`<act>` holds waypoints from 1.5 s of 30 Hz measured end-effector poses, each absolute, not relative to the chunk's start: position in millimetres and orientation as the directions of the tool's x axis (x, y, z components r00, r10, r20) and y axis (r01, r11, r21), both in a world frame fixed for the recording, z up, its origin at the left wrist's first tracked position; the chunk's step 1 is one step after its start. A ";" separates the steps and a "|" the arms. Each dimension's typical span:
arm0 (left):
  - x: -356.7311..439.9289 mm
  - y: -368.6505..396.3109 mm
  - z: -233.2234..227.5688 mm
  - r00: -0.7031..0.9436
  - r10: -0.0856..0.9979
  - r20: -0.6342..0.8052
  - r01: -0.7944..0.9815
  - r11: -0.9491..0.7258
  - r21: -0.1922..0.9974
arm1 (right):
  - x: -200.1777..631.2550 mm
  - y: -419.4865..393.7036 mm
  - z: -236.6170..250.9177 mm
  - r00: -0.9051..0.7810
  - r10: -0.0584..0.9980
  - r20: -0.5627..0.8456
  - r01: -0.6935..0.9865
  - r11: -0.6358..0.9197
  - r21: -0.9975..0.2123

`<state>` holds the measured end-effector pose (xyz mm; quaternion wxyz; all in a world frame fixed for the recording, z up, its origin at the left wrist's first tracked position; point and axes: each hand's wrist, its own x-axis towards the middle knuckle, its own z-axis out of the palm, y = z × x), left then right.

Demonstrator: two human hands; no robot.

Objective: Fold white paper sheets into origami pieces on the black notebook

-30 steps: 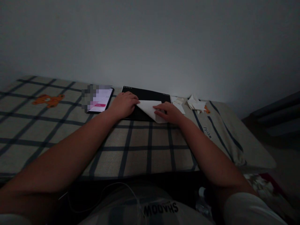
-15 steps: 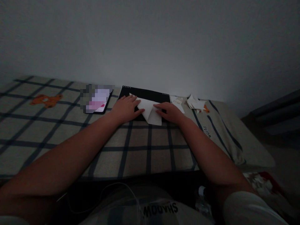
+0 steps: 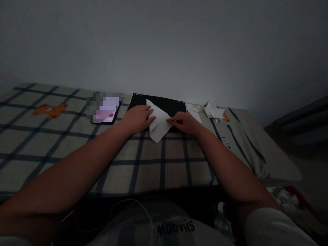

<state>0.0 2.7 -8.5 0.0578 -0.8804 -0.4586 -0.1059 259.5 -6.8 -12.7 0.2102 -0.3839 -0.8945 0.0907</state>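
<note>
Lying at the left on the checked bed [image 3: 77, 143] was a phone [image 3: 107, 110]. Beside it, the left hand [image 3: 137, 118] pressed flat, fingers together, on the left edge of a folded white paper [image 3: 159, 123], which lay partly over a black pad [image 3: 169, 104]. The right hand [image 3: 186, 122] pinched the paper's right corner. Paper scraps [image 3: 214, 112] lay further right.

One folded white sheet [image 3: 159, 123], one black pad [image 3: 164, 103], one phone [image 3: 109, 109], one pile of paper scraps [image 3: 211, 111], two orange bear prints [image 3: 47, 110], two hands.
</note>
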 end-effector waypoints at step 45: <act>12.0 0.8 -7.5 0.363 0.903 0.230 0.375 -0.367 0.851 | 252.5 -4.4 -8.4 -0.300 0.928 0.222 0.529 0.355 -0.771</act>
